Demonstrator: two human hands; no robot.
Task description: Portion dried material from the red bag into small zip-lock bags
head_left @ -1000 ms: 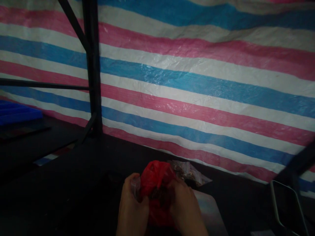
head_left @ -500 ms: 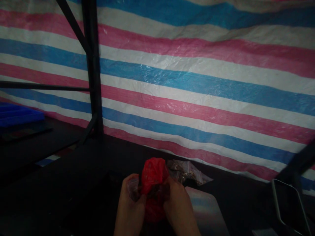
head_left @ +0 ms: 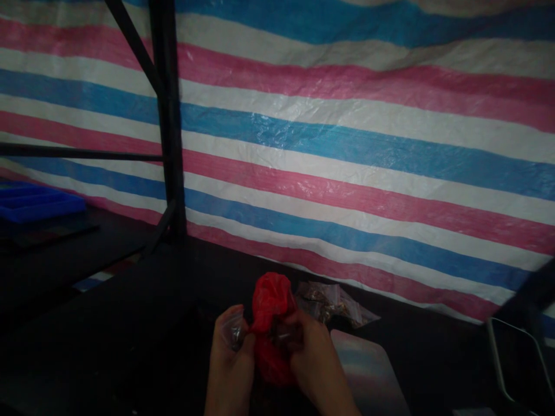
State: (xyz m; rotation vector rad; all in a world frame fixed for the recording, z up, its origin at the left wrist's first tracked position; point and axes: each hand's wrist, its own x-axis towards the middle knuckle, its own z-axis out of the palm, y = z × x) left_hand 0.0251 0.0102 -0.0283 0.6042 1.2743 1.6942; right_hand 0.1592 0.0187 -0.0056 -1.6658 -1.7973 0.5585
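A crumpled red plastic bag (head_left: 273, 297) is between my two hands, low in the middle of the view. My left hand (head_left: 230, 361) is closed around a small clear plastic bag (head_left: 234, 330), with its thumb and fingers at the red bag's left edge. On the other side, my right hand (head_left: 318, 358) grips the red bag. Something dark and shiny shows by the right fingers, too dim to name. Just behind the right hand lie several clear zip bags (head_left: 336, 303) with small brownish metallic pieces in them.
A silvery flat panel (head_left: 368, 370) lies right of my right hand on the black table (head_left: 217, 260). Farther right is a phone-like device (head_left: 520, 364). Blue trays (head_left: 39, 202) sit far left. A black metal frame (head_left: 171, 144) stands before a striped plastic sheet (head_left: 347, 138).
My hands stay on the red bag, whose top looks slightly narrower and taller. More of the dark shiny thing shows by my right fingers. The view has shifted slightly.
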